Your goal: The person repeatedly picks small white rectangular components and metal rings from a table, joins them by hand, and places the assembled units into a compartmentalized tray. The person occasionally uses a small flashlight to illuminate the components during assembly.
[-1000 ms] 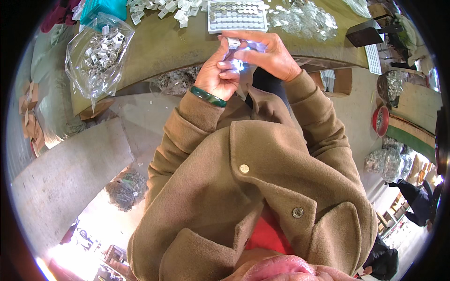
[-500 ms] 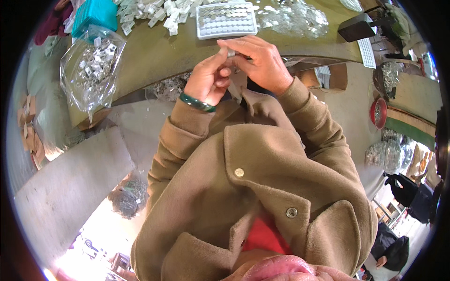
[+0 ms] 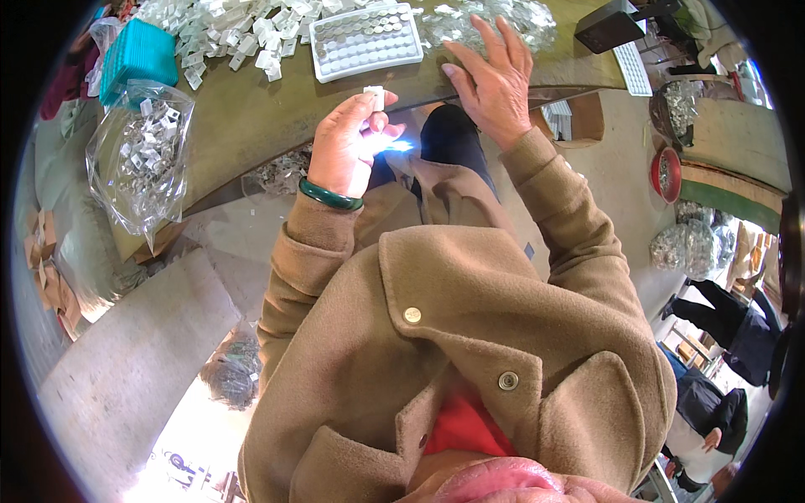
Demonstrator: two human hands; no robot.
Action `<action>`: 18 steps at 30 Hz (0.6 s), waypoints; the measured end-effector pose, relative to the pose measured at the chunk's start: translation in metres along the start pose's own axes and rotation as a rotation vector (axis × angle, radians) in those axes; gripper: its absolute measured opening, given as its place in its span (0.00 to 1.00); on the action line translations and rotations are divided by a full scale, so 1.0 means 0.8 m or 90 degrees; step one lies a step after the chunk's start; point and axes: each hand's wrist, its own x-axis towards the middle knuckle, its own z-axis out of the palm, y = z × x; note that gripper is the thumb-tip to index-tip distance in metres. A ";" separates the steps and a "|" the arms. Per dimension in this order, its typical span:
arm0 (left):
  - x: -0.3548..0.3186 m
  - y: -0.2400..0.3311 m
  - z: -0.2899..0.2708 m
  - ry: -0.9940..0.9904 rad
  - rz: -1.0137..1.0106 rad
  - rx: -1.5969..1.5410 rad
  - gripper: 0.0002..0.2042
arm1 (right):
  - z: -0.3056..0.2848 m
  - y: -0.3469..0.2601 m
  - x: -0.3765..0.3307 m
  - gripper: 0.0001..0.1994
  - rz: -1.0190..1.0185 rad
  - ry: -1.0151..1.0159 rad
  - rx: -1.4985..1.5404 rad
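Pinched between thumb and fingertips of my left hand (image 3: 342,142) is a small white square plastic piece (image 3: 375,97). A bright bluish-white glare (image 3: 392,145) shines beside those fingers; its source cannot be made out. My right hand (image 3: 496,90) is apart from it, fingers spread, above the table edge. Its fingertips reach the near side of a heap of clear, shiny small pieces (image 3: 537,32). Between the hands, farther back, lies a white tray (image 3: 369,72) with rows of round cells, some holding silvery discs. Many translucent white square pieces (image 3: 243,32) are heaped left of the tray.
Teal stacked trays (image 3: 138,63) and a clear bag of white pieces (image 3: 144,159) stand at the table's left. A black box-like object (image 3: 605,30) is at the right. A red bowl (image 3: 666,174) and a cardboard box (image 3: 589,121) are beyond the edge. People are at lower right.
My right hand has left the left hand, moving right and forward to the clear pieces, its fingers opening. The white piece stays in my left hand. A bright glare has appeared there.
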 end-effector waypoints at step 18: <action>0.000 -0.008 -0.002 0.011 -0.043 0.008 0.16 | 0.006 0.006 -0.017 0.17 -0.071 -0.035 0.024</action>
